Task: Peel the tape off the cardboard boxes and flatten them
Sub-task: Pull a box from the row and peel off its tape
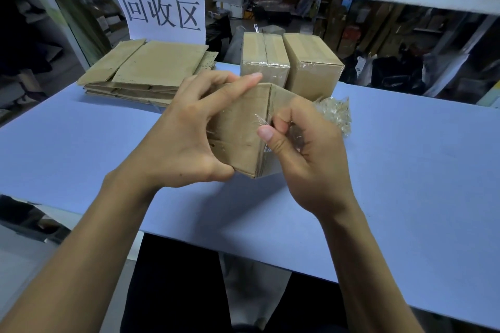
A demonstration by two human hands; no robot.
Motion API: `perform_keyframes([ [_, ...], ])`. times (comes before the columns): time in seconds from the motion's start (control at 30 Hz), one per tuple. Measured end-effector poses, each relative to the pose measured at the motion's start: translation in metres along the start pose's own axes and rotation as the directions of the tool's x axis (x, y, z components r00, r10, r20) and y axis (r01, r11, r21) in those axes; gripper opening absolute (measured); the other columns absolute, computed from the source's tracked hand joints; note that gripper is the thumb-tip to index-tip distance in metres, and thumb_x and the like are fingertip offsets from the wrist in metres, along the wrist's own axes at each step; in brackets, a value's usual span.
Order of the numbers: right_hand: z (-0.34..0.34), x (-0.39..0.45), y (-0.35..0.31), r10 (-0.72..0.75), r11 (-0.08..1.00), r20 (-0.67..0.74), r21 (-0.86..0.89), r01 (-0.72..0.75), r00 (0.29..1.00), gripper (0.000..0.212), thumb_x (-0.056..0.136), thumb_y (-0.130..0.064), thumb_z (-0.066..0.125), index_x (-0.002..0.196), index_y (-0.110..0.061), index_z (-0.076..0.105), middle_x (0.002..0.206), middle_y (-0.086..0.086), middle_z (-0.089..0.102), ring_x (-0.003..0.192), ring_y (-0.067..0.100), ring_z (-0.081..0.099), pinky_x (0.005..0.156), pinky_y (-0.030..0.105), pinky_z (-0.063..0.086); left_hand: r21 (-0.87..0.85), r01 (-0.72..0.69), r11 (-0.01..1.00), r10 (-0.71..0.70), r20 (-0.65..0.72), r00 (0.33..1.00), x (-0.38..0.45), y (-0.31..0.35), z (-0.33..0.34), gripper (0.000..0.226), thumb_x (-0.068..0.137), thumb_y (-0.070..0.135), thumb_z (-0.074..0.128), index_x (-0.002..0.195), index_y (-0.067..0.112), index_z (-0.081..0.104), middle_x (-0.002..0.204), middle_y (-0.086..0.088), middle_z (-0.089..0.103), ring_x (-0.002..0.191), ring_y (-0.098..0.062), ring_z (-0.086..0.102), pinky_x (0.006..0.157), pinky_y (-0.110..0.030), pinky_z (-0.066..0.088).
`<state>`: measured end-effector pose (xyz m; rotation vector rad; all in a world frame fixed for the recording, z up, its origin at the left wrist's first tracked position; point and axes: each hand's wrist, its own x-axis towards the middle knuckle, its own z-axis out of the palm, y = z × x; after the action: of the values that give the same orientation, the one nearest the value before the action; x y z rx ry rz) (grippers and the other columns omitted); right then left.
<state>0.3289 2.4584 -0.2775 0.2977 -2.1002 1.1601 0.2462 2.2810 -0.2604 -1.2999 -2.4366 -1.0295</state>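
Observation:
A small brown cardboard box (240,127) is held tilted above the blue table (405,184), one corner pointing toward me. My left hand (186,138) grips its left side, fingers curled over the top edge. At the box's front vertical edge, my right hand (300,149) pinches a loose end of clear tape (261,119) between thumb and forefinger. Two more taped boxes stand upright behind: the left one (263,62) and the right one (311,67).
A stack of flattened cardboard (146,67) lies at the back left under a white paper sign (159,3). A crumpled wad of clear tape (335,113) sits just right of my right hand. Shelving with clutter fills the background.

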Motion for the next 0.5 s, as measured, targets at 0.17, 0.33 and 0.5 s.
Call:
perform_keyframes([
  [0.17,0.0,-0.003,-0.004,0.146,0.982,-0.007,0.122,-0.144,0.989,0.016,0.09,-0.013,0.068,0.096,-0.018,0.053,0.074,-0.001,0.052,0.067,0.017,0.05,0.063,0.033,0.044,-0.022,0.002,1.0,-0.003,-0.027,1.0,-0.001,-0.004,0.002,0.112,0.047,0.021,0.08,0.151,0.032,0.04,0.137,0.007,0.043,0.128,-0.018,0.041,0.108,-0.03,0.04],
  [0.33,0.001,-0.012,-0.009,0.191,0.98,-0.099,-0.04,-0.195,0.977,0.02,0.08,-0.03,0.077,0.086,-0.023,0.06,0.079,-0.013,0.054,0.079,0.012,0.054,0.069,0.022,0.041,0.051,-0.001,0.999,0.004,-0.053,0.999,-0.002,-0.001,0.008,0.109,0.048,0.032,0.075,0.151,0.035,0.039,0.139,0.01,0.041,0.127,-0.017,0.039,0.103,-0.036,0.044],
  [0.5,0.005,-0.013,-0.002,0.269,0.955,-0.115,0.156,-0.25,0.956,0.016,0.08,-0.014,0.075,0.075,-0.017,0.06,0.074,-0.007,0.053,0.074,0.021,0.052,0.069,0.028,0.041,0.074,-0.012,0.997,0.017,-0.056,0.998,0.0,0.001,0.015,0.109,0.048,0.036,0.073,0.151,0.036,0.038,0.14,0.009,0.04,0.13,-0.018,0.036,0.1,-0.047,0.047],
])
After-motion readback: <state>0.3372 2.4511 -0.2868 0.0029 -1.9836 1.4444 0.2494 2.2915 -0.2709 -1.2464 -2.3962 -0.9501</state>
